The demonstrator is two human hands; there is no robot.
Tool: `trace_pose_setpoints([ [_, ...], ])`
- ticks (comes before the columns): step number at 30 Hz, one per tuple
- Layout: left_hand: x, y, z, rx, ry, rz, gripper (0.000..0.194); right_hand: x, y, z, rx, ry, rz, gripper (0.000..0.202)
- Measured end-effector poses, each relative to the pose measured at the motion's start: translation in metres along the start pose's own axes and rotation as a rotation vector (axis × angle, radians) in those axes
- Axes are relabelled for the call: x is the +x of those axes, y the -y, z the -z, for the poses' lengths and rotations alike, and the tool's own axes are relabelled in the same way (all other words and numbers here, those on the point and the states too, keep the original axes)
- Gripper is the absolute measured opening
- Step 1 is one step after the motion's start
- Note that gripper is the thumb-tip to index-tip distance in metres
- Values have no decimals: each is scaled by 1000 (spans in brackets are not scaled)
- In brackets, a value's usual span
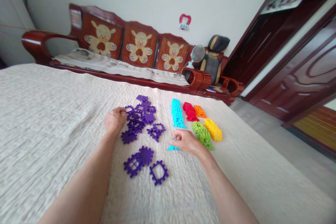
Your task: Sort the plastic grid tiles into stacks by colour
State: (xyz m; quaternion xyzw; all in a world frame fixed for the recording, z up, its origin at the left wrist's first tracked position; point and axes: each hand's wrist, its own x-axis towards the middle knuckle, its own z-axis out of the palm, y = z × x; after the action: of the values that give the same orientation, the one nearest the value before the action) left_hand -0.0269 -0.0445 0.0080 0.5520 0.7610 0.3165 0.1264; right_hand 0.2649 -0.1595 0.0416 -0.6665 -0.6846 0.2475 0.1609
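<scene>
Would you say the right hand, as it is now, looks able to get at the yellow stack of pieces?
Probably yes: the right hand holds a cyan piece, and the yellow stack lies just beyond it, only the green stack between.

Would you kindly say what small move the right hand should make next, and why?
Probably carry the cyan tile pinched in the right hand up to the cyan row: tiles lie sorted by colour, and that row ends just above the hand.

Both forearms are bare to the frame edge, the left hand [114, 120] and right hand [186, 140] ungloved and ringless.
</scene>
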Motion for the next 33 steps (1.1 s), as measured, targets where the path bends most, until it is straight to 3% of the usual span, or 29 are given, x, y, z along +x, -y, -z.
trace_pose_setpoints([
  [4,0,-1,2,4,11,-1,37,7,-17,10,323,127,76,16],
  [7,0,-2,3,7,18,2,37,19,-31,15,361,-51,140,17],
  [10,0,-1,2,11,23,6,37,35,-42,17,257,-269,222,13],
  [16,1,0,0,11,9,5,37,51,-47,16,31,-333,371,15],
  [20,1,1,-1,18,-8,-12,38,52,-48,16,-69,-401,381,20],
  [26,4,5,-5,15,-8,-24,38,47,-43,18,-130,-632,368,27],
  [29,4,5,-5,6,-17,-23,37,41,-35,8,-112,-680,389,24],
  [33,1,2,-4,-1,-16,-21,36,27,-27,-22,-49,-581,457,24],
])
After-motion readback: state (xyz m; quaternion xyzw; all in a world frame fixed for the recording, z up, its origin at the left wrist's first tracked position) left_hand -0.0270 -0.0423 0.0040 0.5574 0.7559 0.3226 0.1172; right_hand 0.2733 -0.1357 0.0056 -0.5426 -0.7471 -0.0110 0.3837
